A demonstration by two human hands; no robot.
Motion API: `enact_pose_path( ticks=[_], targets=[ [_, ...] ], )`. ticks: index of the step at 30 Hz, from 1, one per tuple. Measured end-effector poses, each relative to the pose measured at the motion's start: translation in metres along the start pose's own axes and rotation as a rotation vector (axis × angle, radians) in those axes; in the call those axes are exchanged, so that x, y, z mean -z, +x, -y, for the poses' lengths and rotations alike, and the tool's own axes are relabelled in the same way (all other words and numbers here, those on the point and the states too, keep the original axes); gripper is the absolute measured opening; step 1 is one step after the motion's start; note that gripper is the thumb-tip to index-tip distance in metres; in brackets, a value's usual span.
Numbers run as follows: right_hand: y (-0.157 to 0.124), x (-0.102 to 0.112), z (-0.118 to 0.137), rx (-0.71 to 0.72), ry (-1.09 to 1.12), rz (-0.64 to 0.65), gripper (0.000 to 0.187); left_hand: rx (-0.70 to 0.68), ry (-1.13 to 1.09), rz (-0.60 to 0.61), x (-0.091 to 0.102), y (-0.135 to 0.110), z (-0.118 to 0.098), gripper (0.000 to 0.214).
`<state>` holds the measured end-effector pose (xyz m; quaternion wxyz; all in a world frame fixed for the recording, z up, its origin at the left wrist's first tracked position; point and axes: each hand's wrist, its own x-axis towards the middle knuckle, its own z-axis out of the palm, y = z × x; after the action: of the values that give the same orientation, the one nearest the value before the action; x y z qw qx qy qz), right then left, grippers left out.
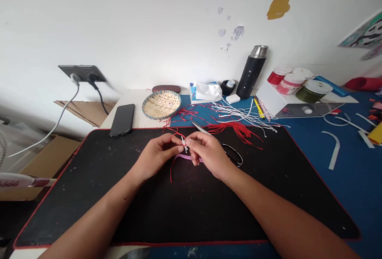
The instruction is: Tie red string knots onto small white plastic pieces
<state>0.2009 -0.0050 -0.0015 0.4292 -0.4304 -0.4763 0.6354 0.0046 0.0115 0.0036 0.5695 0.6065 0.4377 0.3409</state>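
Note:
Over the black mat (pixel 167 211), my two hands meet around a small white knotted piece (pixel 184 143) with red cord on it. My left hand (pixel 159 152) is closed, thumb and fingers pinching the red cord (pixel 171 173), whose end hangs below. My right hand (pixel 209 150) pinches at the white piece from the other side, fingers curled. Its exact shape is partly hidden by my fingertips. Under the hands lies a thin purple strip (pixel 184 156). Scissors (pixel 238 156) lie behind my right hand, which covers their middle.
Red cords (pixel 238 130) and white cords (pixel 238 111) lie behind the hands. Further back are a woven basket (pixel 161 106), tissue box (pixel 204 92), black flask (pixel 252 74) and yellow pen (pixel 259 108). A phone (pixel 122 119) lies left; paint jars (pixel 313 91) stand right.

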Motion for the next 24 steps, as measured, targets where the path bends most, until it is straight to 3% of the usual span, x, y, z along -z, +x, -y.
enact_pose_path(
  ticks=[8,15,24],
  targets=[
    [0.0021,-0.0001,0.0001,-0.036,0.112,-0.071,0.027,-0.055,0.108,-0.061,-0.0013,-0.0005,-0.0049,0.022],
    [0.0033,-0.0004,-0.0011,-0.015,0.066,-0.109,0.024,-0.146,0.163,-0.121,-0.0034,0.0002,-0.0057,0.019],
    [0.0045,0.0019,-0.0007,-0.053,0.106,-0.097,0.024,0.046,-0.095,-0.05,-0.0034,0.0022,0.0008,0.028]
  ],
)
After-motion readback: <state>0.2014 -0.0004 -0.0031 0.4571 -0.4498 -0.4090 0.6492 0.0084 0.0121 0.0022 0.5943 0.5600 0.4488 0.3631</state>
